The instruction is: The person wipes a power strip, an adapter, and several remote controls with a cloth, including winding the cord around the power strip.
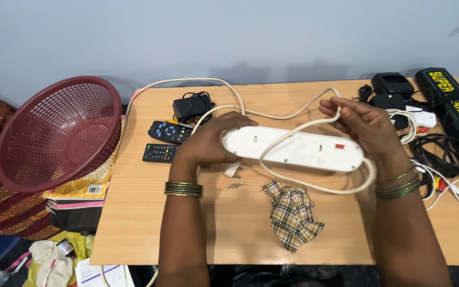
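Head cam: L hand (208, 141) fingers grip power strip (298, 149); R hand (365, 125) fingers pinch cord (314, 123); checked cloth (291, 213), remotes (168, 132) nearby.

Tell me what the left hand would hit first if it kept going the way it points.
The left hand points right, along the white power strip it grips, so the looped cord crossing the strip comes first; depth is hard to judge.

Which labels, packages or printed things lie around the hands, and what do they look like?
Black bar at the table's far right: long, yellow lettering.
Yellow package under the red basket, left: flat, with a white barcode label.
White papers on the floor, lower left.
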